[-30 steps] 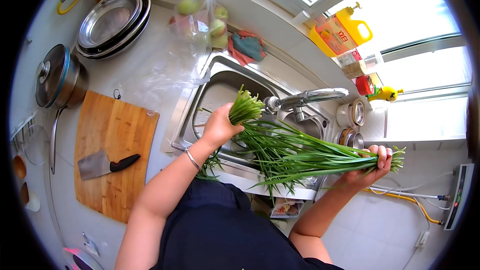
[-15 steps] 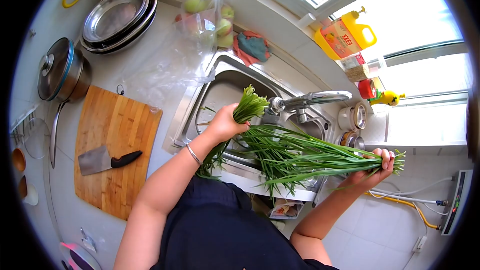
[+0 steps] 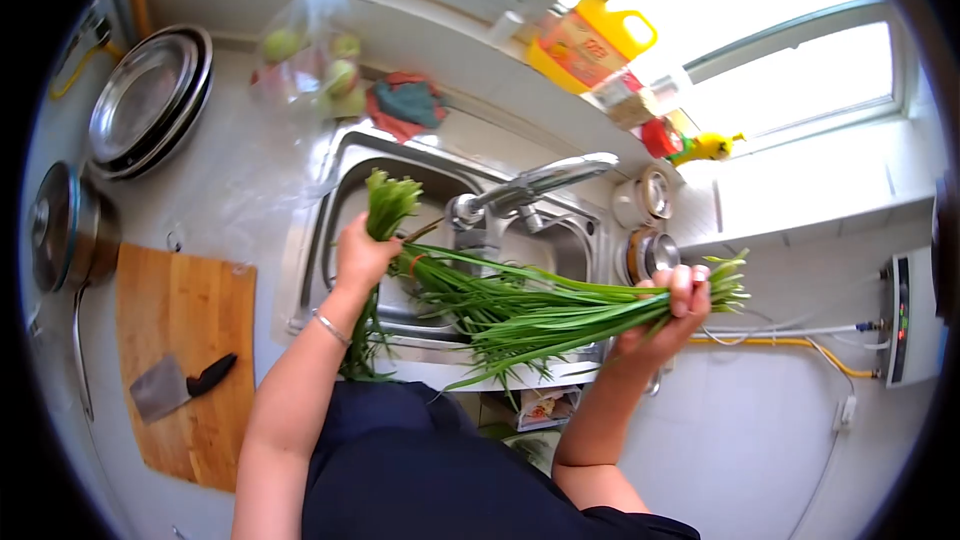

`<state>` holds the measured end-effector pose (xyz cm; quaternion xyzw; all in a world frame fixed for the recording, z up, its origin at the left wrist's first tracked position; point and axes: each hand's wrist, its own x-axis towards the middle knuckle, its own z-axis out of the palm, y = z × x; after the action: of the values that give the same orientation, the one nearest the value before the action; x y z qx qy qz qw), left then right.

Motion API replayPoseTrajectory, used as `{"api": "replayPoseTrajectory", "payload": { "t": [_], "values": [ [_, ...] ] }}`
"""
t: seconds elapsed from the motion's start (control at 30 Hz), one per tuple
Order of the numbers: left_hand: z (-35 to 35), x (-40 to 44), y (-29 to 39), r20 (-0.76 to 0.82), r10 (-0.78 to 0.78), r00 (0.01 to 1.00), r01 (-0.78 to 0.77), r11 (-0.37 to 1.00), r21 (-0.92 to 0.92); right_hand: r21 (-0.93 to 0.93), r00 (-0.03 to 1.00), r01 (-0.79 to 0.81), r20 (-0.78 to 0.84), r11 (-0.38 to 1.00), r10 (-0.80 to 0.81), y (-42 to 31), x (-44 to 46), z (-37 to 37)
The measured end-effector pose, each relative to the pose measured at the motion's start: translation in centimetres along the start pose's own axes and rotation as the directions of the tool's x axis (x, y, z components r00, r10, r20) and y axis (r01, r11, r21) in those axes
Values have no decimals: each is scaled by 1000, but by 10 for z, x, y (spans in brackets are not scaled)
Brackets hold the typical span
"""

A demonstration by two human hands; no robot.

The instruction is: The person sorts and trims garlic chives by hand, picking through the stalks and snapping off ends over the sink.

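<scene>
My left hand [image 3: 362,255] is closed round a bunch of green stalks [image 3: 392,202], cut ends up, over the left basin of the steel sink [image 3: 345,165]; its leaves hang down toward the sink's front edge. My right hand [image 3: 668,312] is closed round the end of a second bunch of long green leaves [image 3: 560,316], to the right of the sink. That bunch stretches sideways across the sink's front, its left end near my left hand, where a small reddish band shows. The chrome faucet [image 3: 540,185] stands behind it.
A cleaver [image 3: 165,388] lies on a wooden board [image 3: 190,310] at left, near a lidded pot [image 3: 70,230] and stacked steel pans [image 3: 150,100]. Bagged fruit [image 3: 340,77] and cloths [image 3: 408,105] lie behind the sink. Bottles, including a yellow jug [image 3: 590,40], line the sill.
The view has turned, so the surroundings sit farther left, with the left-side items lower. Both hands still hold their bunches, and my left hand's bunch is more upright.
</scene>
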<state>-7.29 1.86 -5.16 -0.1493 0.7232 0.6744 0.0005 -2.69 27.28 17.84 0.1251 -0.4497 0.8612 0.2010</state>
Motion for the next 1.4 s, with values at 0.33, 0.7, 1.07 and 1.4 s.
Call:
{"api": "replayPoseTrajectory", "payload": {
  "t": [0.33, 0.7, 1.07, 1.4],
  "values": [
    [-5, 10, -13, -88, 220, 972, -188, 942, 277, -235, 998, -11, 63, 972, 27, -2, 0, 6],
    [-27, -10, 24, 83, 91, 992, -106, 975, 194, -233, 939, -295, 109, 927, 326, 44, -7, -17],
    [-4, -45, 107, 397, 162, 903, 13, 915, -403, -302, 863, -341, 274, 890, 424, 82, -16, -11],
    [6, -55, 126, 529, 305, 792, -105, 921, -375, -259, 836, -470, 176, 844, 520, 89, -23, -6]
  ]
}}
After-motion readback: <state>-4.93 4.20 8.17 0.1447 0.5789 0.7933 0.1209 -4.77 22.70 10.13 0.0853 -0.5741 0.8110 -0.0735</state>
